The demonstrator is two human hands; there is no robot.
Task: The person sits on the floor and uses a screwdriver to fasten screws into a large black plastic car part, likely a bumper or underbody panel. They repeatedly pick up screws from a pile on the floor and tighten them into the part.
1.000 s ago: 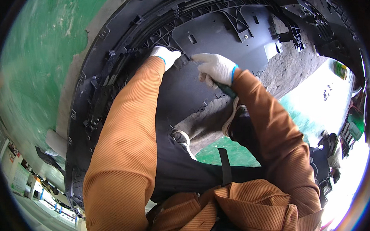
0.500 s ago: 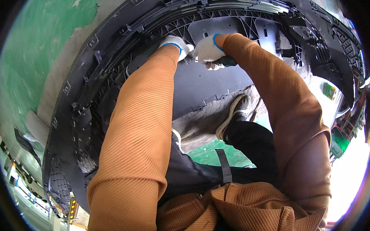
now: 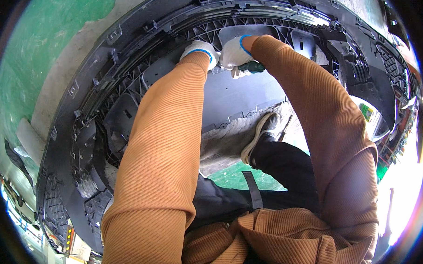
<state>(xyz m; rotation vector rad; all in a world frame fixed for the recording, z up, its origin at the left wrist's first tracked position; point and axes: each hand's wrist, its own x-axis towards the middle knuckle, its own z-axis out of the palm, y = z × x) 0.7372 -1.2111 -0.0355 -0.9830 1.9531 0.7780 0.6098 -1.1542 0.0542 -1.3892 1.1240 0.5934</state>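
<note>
At the upper edge of the flat panel [image 3: 243, 91]: the right hand [image 3: 233, 54] has come in beside the left hand [image 3: 198, 50] over the last second; both hands now meet at one spot.
Right grip: curled, its fingers folded around a dark green handle [image 3: 252, 67]; one end shows past the glove.
Left grip: fingers mostly hidden behind the wrist; how far apart they are, or what they hold, I cannot tell.
Bumper [image 3: 95, 63]: large, black, curving around both hands; the flat panel is within its arc.
Shoe [image 3: 262, 134]: below the panel; green floor [image 3: 37, 47] lies beyond the bumper, at left.
</note>
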